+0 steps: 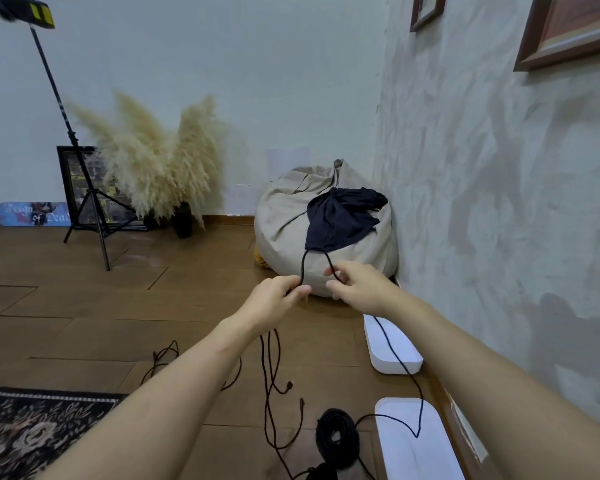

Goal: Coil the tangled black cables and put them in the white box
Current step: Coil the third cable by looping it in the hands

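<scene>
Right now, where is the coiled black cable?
The coiled black cable lies on the wooden floor at lower centre-right of the head view, just left of the nearer white box.

Wood floor [84,306] is carrying, L to R: patterned rug [32,431], tripod [97,216], beanbag [284,216] in the corner. Loose black cables [269,393] are sprawling mid-floor, w/ a coiled bundle [336,434] sitting just beside a white box piece [420,452]; another white piece [392,355] is lying near the beanbag.
</scene>
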The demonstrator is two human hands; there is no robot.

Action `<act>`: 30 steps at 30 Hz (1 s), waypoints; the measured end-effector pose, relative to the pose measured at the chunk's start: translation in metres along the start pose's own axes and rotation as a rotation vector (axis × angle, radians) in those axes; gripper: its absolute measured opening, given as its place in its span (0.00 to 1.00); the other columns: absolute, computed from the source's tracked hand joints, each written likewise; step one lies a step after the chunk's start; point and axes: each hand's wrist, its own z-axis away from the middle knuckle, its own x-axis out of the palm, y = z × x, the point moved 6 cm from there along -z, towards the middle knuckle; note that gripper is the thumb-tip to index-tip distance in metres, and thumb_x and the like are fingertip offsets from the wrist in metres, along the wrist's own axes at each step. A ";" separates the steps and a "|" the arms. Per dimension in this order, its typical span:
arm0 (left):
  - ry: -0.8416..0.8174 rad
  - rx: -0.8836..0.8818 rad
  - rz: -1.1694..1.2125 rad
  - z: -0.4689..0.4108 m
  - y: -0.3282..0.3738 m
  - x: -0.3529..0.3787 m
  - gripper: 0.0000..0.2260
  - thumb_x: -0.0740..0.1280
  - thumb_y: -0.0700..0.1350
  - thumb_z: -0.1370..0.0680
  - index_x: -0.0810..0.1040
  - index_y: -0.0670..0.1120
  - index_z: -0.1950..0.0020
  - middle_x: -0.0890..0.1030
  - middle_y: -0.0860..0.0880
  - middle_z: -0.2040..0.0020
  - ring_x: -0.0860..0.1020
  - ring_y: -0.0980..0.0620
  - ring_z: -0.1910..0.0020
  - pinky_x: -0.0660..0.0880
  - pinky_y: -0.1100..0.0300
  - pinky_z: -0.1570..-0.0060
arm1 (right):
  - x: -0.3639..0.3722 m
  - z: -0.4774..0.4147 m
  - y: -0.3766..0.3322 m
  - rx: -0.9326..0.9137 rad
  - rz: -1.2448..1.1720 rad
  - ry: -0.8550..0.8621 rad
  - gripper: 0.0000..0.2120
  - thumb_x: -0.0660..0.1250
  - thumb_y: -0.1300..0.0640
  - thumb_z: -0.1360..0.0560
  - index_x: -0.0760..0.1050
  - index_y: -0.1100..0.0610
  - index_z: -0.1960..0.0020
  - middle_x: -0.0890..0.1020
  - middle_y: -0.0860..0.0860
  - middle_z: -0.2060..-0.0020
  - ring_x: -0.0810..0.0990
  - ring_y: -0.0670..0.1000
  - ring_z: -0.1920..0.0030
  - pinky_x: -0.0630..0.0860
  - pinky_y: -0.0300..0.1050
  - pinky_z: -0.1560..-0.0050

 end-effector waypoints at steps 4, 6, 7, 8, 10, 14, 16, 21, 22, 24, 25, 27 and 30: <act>-0.013 0.022 0.008 0.001 0.004 0.002 0.15 0.61 0.56 0.15 0.80 0.51 0.55 0.78 0.53 0.64 0.75 0.55 0.64 0.69 0.58 0.63 | 0.006 -0.002 -0.004 0.035 -0.259 0.063 0.19 0.67 0.40 0.21 0.69 0.48 0.35 0.84 0.51 0.58 0.82 0.50 0.57 0.79 0.49 0.52; -0.025 0.023 -0.012 0.002 0.003 -0.001 0.15 0.61 0.57 0.15 0.80 0.51 0.55 0.77 0.53 0.65 0.75 0.54 0.63 0.69 0.58 0.63 | 0.005 -0.004 -0.001 0.033 -0.379 0.060 0.12 0.66 0.44 0.19 0.72 0.48 0.39 0.81 0.51 0.63 0.78 0.47 0.65 0.76 0.45 0.61; -0.030 0.020 -0.035 0.003 0.001 -0.002 0.15 0.61 0.57 0.16 0.80 0.52 0.56 0.77 0.53 0.65 0.75 0.54 0.63 0.69 0.58 0.63 | 0.004 -0.005 -0.001 0.003 -0.365 0.045 0.07 0.65 0.47 0.18 0.75 0.49 0.43 0.80 0.49 0.66 0.76 0.45 0.67 0.74 0.45 0.62; -0.033 0.012 -0.057 0.003 -0.003 -0.004 0.15 0.63 0.58 0.16 0.80 0.52 0.57 0.77 0.53 0.65 0.75 0.55 0.63 0.68 0.58 0.63 | 0.001 -0.007 -0.001 -0.046 -0.268 0.036 0.07 0.63 0.49 0.17 0.78 0.49 0.49 0.79 0.46 0.66 0.75 0.45 0.66 0.74 0.46 0.60; -0.037 -0.013 -0.079 0.003 -0.012 -0.009 0.14 0.65 0.58 0.18 0.80 0.53 0.59 0.78 0.52 0.65 0.74 0.55 0.65 0.68 0.59 0.65 | -0.004 -0.008 0.001 -0.085 -0.014 0.018 0.11 0.62 0.51 0.16 0.81 0.49 0.55 0.81 0.45 0.63 0.78 0.47 0.60 0.74 0.46 0.55; 0.007 -0.092 -0.105 0.006 -0.034 -0.027 0.15 0.66 0.56 0.17 0.79 0.50 0.60 0.77 0.53 0.66 0.73 0.54 0.67 0.67 0.58 0.67 | -0.019 -0.006 0.016 -0.019 0.166 -0.009 0.19 0.62 0.42 0.18 0.77 0.50 0.63 0.75 0.47 0.70 0.72 0.48 0.66 0.65 0.45 0.64; 0.009 -0.085 -0.123 0.004 -0.033 -0.028 0.15 0.64 0.57 0.17 0.79 0.51 0.59 0.78 0.53 0.65 0.75 0.54 0.66 0.69 0.58 0.66 | -0.014 0.000 0.016 0.006 0.161 -0.080 0.23 0.62 0.36 0.20 0.75 0.53 0.63 0.72 0.47 0.72 0.71 0.48 0.69 0.64 0.45 0.65; 0.012 0.037 -0.118 -0.005 -0.001 -0.020 0.15 0.64 0.59 0.17 0.81 0.51 0.56 0.82 0.52 0.60 0.79 0.54 0.59 0.76 0.53 0.56 | 0.006 0.003 -0.021 -0.127 -0.107 -0.154 0.13 0.64 0.46 0.18 0.80 0.45 0.59 0.77 0.46 0.69 0.73 0.46 0.66 0.68 0.43 0.62; 0.019 0.026 -0.107 -0.005 -0.004 -0.025 0.15 0.64 0.59 0.18 0.81 0.51 0.56 0.82 0.52 0.61 0.79 0.54 0.60 0.76 0.53 0.57 | -0.001 0.000 -0.020 -0.143 -0.077 -0.102 0.14 0.64 0.47 0.17 0.79 0.45 0.60 0.77 0.46 0.68 0.74 0.47 0.65 0.69 0.46 0.61; 0.036 -0.030 -0.080 -0.001 -0.021 -0.039 0.15 0.66 0.60 0.19 0.81 0.52 0.58 0.82 0.51 0.61 0.79 0.51 0.60 0.76 0.50 0.57 | -0.022 -0.004 -0.004 -0.088 0.064 0.036 0.14 0.63 0.49 0.17 0.80 0.48 0.59 0.79 0.48 0.65 0.77 0.51 0.60 0.72 0.50 0.56; 0.055 -0.061 -0.072 0.002 -0.031 -0.048 0.14 0.67 0.60 0.20 0.82 0.52 0.58 0.83 0.50 0.61 0.80 0.50 0.59 0.77 0.49 0.56 | -0.034 -0.003 0.010 -0.034 0.135 0.091 0.14 0.62 0.49 0.17 0.80 0.50 0.58 0.80 0.49 0.64 0.78 0.52 0.59 0.73 0.51 0.54; 0.112 -0.104 -0.062 0.007 -0.047 -0.066 0.13 0.67 0.60 0.20 0.82 0.53 0.58 0.82 0.49 0.61 0.79 0.49 0.59 0.76 0.51 0.57 | -0.049 0.001 0.036 0.074 0.221 0.127 0.16 0.62 0.49 0.17 0.80 0.53 0.59 0.81 0.51 0.62 0.79 0.54 0.57 0.73 0.50 0.55; 0.171 -0.092 -0.075 0.008 -0.047 -0.078 0.12 0.66 0.59 0.18 0.81 0.55 0.58 0.80 0.50 0.64 0.77 0.50 0.62 0.72 0.54 0.61 | -0.046 0.003 0.054 0.143 0.127 0.016 0.14 0.64 0.49 0.18 0.80 0.56 0.57 0.83 0.50 0.67 0.79 0.52 0.63 0.72 0.47 0.61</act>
